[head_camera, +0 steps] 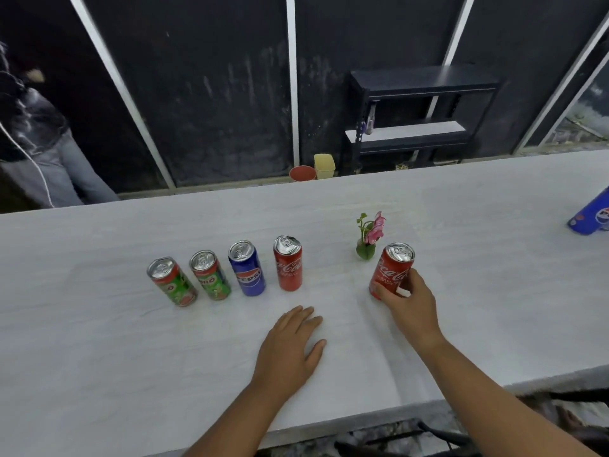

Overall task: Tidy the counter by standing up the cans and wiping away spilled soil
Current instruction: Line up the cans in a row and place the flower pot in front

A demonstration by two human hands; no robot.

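Note:
Several cans stand upright in a row on the white counter (99, 341): two green Milo cans (172, 281) (210, 274), a blue Pepsi can (247, 267) and a red Coca-Cola can (288, 262). My right hand (407, 300) grips the lower part of another red Coca-Cola can (392, 267), upright to the right of the row. My left hand (291, 346) rests flat on the counter with fingers straight, in front of the row. No soil shows on the counter.
A small pink flower with green leaves (369, 230) stands just behind the held can. A blue Pepsi can (591, 214) lies at the far right edge. Behind the counter are a black shelf (418, 117), a red pot (302, 173) and a yellow container (324, 165). A person (39, 140) stands at far left.

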